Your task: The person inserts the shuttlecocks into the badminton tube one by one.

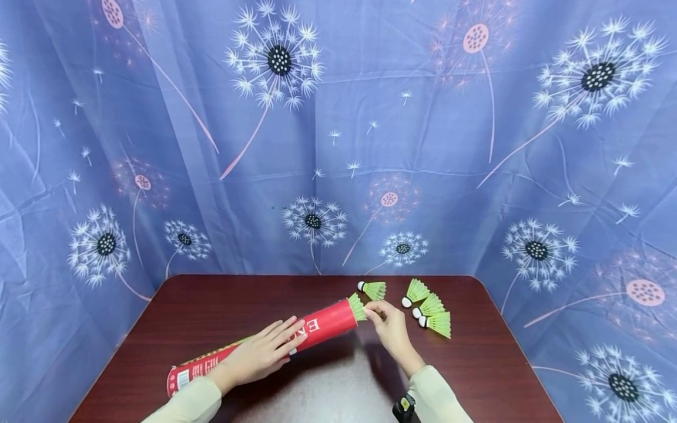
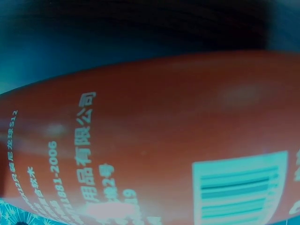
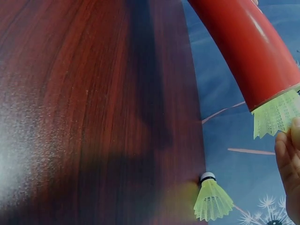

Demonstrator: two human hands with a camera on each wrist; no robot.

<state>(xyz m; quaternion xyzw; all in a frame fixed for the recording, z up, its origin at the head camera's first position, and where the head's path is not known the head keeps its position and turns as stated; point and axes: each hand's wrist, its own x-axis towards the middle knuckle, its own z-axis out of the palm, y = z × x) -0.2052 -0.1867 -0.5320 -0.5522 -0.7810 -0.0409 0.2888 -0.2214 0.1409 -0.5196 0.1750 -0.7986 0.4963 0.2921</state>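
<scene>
A red shuttlecock tube (image 1: 328, 323) with white lettering lies slantwise over the table, its mouth pointing to the far right. My left hand (image 1: 259, 355) holds it around the middle, fingers laid across its upper side. The tube's printed side and barcode (image 2: 239, 187) fill the left wrist view. From the mouth sticks the yellow-green skirt of a shuttlecock (image 3: 274, 115), its head hidden inside the tube. Thumb and fingers of my right hand (image 1: 390, 329) pinch the edge of this skirt.
One loose shuttlecock (image 1: 374, 290) lies near the table's back edge, behind the right hand. Three more shuttlecocks (image 1: 429, 306) lie close together to its right. The dark red wooden table (image 1: 497, 364) ends at a blue dandelion-print curtain (image 1: 359, 141).
</scene>
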